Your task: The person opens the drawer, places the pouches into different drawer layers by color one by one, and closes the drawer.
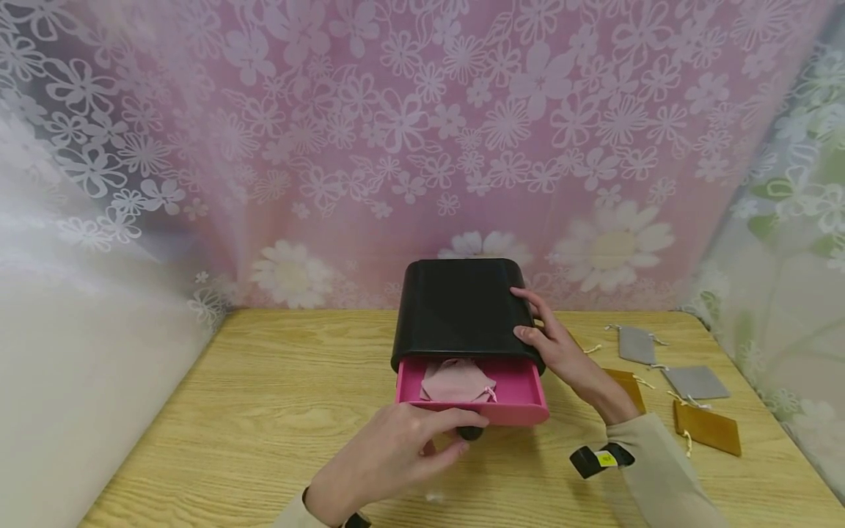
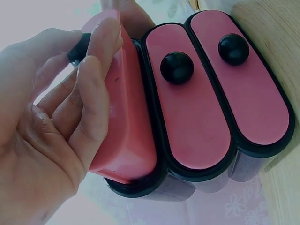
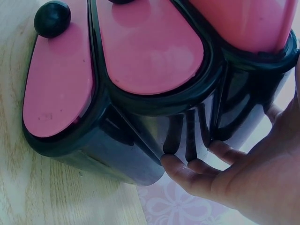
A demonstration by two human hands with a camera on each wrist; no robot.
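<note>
A small black drawer cabinet with three pink drawers stands at the back of the table. Its top drawer is pulled out, and a pale pink drawstring pouch lies inside. My left hand pinches that drawer's round black knob between thumb and fingers. At the cabinet's right side, my right hand steadies it, thumb at the top edge. The right fingertips press against the glossy side wall. Both the middle drawer and the bottom drawer are closed.
Right of the cabinet lie grey drawstring pouches and mustard-brown ones on the wooden table. One brown pouch is partly covered by the right forearm. A flowered curtain hangs close behind the cabinet.
</note>
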